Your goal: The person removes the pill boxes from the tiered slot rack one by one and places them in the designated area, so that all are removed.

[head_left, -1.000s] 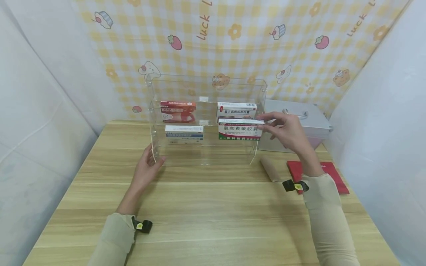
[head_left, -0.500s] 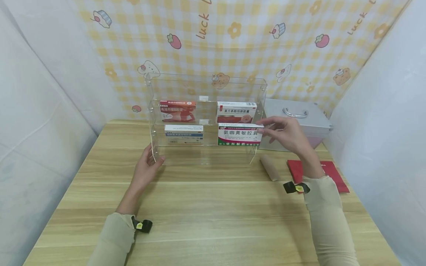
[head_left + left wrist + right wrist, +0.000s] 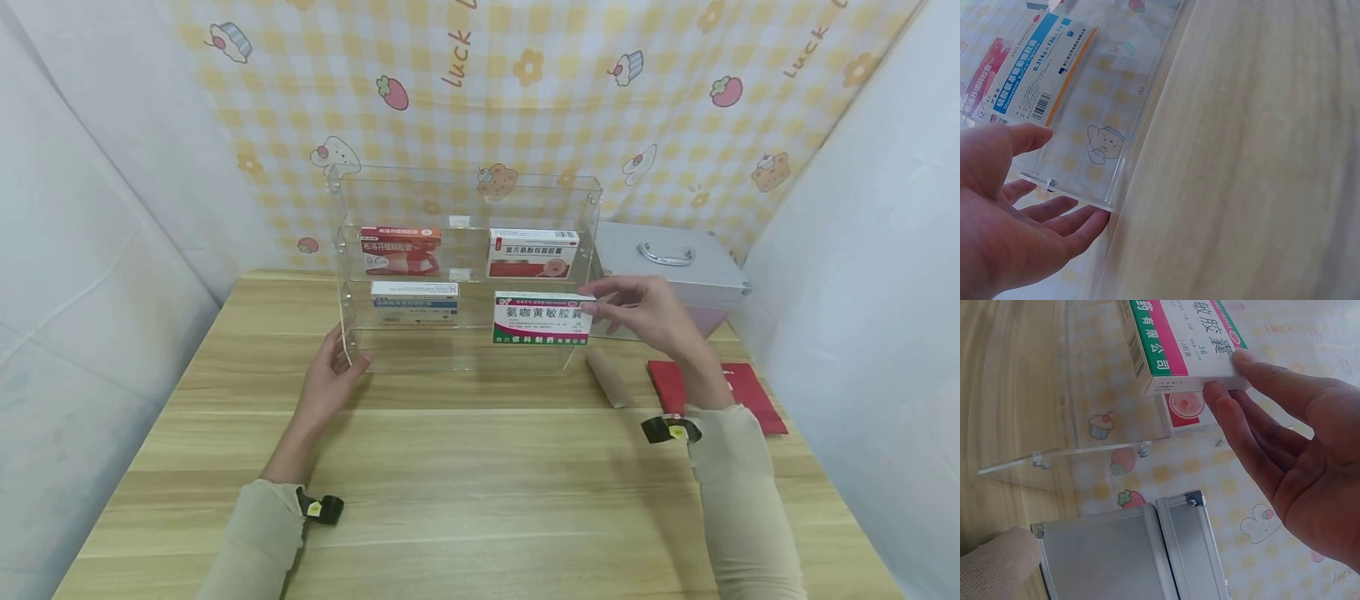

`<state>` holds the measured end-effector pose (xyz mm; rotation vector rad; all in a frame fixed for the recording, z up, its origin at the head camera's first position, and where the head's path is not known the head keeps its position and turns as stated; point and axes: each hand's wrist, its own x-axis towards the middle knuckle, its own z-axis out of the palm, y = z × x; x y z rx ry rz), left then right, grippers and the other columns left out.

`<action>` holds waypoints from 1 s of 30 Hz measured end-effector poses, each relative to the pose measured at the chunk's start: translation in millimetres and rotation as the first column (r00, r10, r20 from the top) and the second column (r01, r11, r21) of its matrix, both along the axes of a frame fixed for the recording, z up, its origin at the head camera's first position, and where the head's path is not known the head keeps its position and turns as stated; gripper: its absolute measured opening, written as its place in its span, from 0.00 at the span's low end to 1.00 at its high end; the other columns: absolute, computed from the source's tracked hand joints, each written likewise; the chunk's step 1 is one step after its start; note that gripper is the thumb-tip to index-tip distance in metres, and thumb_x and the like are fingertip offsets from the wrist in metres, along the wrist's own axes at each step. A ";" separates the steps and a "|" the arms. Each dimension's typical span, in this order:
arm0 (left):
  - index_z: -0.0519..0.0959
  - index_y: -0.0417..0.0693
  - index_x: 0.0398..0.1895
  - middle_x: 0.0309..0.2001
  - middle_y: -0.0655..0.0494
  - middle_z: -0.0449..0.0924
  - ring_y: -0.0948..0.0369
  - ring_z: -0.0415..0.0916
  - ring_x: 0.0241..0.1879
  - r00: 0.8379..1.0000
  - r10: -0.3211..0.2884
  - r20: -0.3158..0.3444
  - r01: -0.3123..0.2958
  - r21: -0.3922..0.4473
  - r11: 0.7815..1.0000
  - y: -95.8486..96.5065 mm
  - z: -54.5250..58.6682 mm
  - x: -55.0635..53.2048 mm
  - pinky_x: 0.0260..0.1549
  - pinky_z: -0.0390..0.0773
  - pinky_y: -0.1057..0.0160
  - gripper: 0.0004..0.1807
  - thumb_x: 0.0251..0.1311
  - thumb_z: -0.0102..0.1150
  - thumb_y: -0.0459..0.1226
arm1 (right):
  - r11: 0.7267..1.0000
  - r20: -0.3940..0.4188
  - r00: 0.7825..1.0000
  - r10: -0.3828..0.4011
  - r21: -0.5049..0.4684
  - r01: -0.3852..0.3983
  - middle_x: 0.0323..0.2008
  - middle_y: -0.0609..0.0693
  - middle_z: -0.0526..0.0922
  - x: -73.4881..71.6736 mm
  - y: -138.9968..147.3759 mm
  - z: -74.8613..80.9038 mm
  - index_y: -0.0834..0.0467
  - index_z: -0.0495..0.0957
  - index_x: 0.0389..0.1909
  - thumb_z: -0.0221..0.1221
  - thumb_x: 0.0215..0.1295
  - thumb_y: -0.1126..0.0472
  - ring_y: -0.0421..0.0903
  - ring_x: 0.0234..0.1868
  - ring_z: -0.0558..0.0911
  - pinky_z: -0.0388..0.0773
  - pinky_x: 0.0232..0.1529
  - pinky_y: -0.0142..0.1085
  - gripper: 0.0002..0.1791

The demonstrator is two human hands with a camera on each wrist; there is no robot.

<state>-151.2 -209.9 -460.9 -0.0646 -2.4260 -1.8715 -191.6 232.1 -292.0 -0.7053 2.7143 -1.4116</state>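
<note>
A clear acrylic display rack (image 3: 517, 362) with tiered shelves stands at the back of the table. My left hand (image 3: 333, 367) holds its lower left side, thumb in front and fingers behind; the left wrist view shows the fingers (image 3: 1088, 231) at the side panel. My right hand (image 3: 637, 312) pinches the right end of a white, green and magenta medicine box (image 3: 542, 321) in front of the rack's lower right. Behind it sits a white and red medicine box (image 3: 532, 254). On the left shelves are a red medicine box (image 3: 401, 252) and a white and blue medicine box (image 3: 415, 304).
Right of the rack stands a silver metal case (image 3: 652, 250) with a handle. A beige roll (image 3: 607, 379) lies before it, and a red packet (image 3: 753, 400) lies partly under my right forearm. A checked cloth (image 3: 525, 108) hangs behind.
My right hand has lowered the white, green and magenta medicine box in front of the rack, uncovering more of the white and red box behind it. My left hand has stayed put.
</note>
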 end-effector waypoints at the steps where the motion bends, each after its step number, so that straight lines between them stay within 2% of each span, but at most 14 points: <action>1: 0.45 0.55 0.79 0.74 0.38 0.50 0.42 0.54 0.70 1.000 -0.004 0.006 0.004 0.007 1.000 1.1 4.8 2.0 0.66 0.61 0.44 0.40 0.70 0.55 0.40 | 1.000 0.004 1.000 0.001 0.003 -0.001 0.40 0.59 0.86 0.1 0.7 -1.1 0.64 0.83 0.48 0.66 0.61 0.69 0.51 0.28 0.84 0.84 0.26 0.38 0.14; 2: 0.45 0.53 0.79 0.74 0.37 0.50 0.41 0.54 0.70 1.000 -0.008 0.009 0.008 0.010 1.000 2.5 9.8 4.2 0.66 0.61 0.44 0.40 0.70 0.55 0.39 | 1.000 0.010 1.000 0.005 0.005 -0.005 0.40 0.59 0.85 0.0 1.4 -2.5 0.64 0.83 0.48 0.66 0.61 0.69 0.52 0.29 0.84 0.84 0.26 0.38 0.14; 7: 0.44 0.54 0.79 0.74 0.38 0.49 0.40 0.53 0.71 1.000 -0.013 0.012 0.012 0.013 1.000 2.5 10.3 4.8 0.66 0.60 0.43 0.41 0.70 0.56 0.40 | 0.999 0.041 0.998 0.045 -0.016 -0.044 0.42 0.58 0.85 -1.4 6.1 -11.7 0.63 0.83 0.48 0.65 0.62 0.69 0.54 0.31 0.85 0.85 0.27 0.43 0.13; 9: 0.44 0.58 0.79 0.75 0.40 0.49 0.41 0.53 0.71 1.000 -0.011 -0.001 0.011 0.005 1.000 0.1 1.2 1.5 0.66 0.61 0.43 0.41 0.70 0.56 0.42 | 0.997 0.055 0.996 0.068 -0.034 -0.066 0.42 0.59 0.85 -1.6 7.4 -15.3 0.65 0.83 0.48 0.65 0.62 0.69 0.54 0.31 0.85 0.85 0.27 0.45 0.13; 10: 0.44 0.58 0.79 0.75 0.40 0.49 0.41 0.53 0.71 1.000 -0.012 -0.002 0.012 0.005 1.000 0.1 1.2 1.6 0.66 0.61 0.43 0.41 0.70 0.56 0.42 | 0.996 0.068 0.995 0.075 -0.046 -0.072 0.42 0.59 0.85 -1.3 7.8 -16.6 0.65 0.83 0.48 0.65 0.62 0.70 0.55 0.30 0.85 0.85 0.27 0.46 0.13; 15: 0.44 0.59 0.79 0.75 0.40 0.49 0.42 0.54 0.71 1.000 -0.011 0.001 0.011 0.003 1.000 0.3 0.9 1.8 0.66 0.61 0.43 0.41 0.70 0.55 0.43 | 0.997 0.159 0.986 0.053 -0.063 -0.043 0.43 0.61 0.85 0.1 9.4 -25.1 0.65 0.82 0.49 0.64 0.63 0.68 0.54 0.30 0.84 0.85 0.30 0.48 0.14; 17: 0.45 0.59 0.79 0.75 0.39 0.49 0.41 0.54 0.71 1.000 -0.011 -0.002 0.011 -0.002 1.000 0.1 0.6 1.8 0.66 0.61 0.43 0.41 0.71 0.55 0.42 | 0.998 0.182 0.982 0.041 -0.060 -0.030 0.43 0.61 0.85 -2.8 12.7 -33.3 0.64 0.82 0.50 0.65 0.63 0.67 0.54 0.30 0.84 0.85 0.30 0.48 0.14; 22: 0.44 0.56 0.79 0.74 0.37 0.50 0.41 0.53 0.71 1.000 -0.012 -0.006 0.012 -0.007 1.000 -0.5 -1.5 1.3 0.66 0.60 0.43 0.41 0.71 0.55 0.41 | 0.998 0.193 0.980 0.051 -0.053 -0.041 0.43 0.58 0.85 -12.1 24.2 -58.0 0.60 0.83 0.49 0.66 0.63 0.64 0.54 0.31 0.84 0.85 0.29 0.49 0.13; 27: 0.44 0.55 0.79 0.74 0.37 0.50 0.41 0.53 0.71 1.000 -0.005 -0.009 0.005 -0.014 1.000 -1.2 -2.5 0.4 0.67 0.60 0.43 0.41 0.71 0.55 0.41 | 0.997 0.197 0.978 0.076 -0.046 -0.068 0.44 0.55 0.85 -12.1 28.9 -69.5 0.57 0.84 0.48 0.67 0.63 0.60 0.54 0.32 0.85 0.84 0.31 0.52 0.14; 30: 0.45 0.54 0.79 0.74 0.37 0.50 0.42 0.53 0.71 1.000 -0.002 -0.011 0.002 -0.016 1.000 -1.2 -2.4 0.1 0.67 0.60 0.44 0.40 0.71 0.55 0.41 | 0.998 0.209 0.976 0.062 -0.020 -0.059 0.45 0.53 0.85 -10.4 29.3 -74.2 0.53 0.85 0.48 0.67 0.62 0.57 0.54 0.31 0.85 0.84 0.32 0.53 0.13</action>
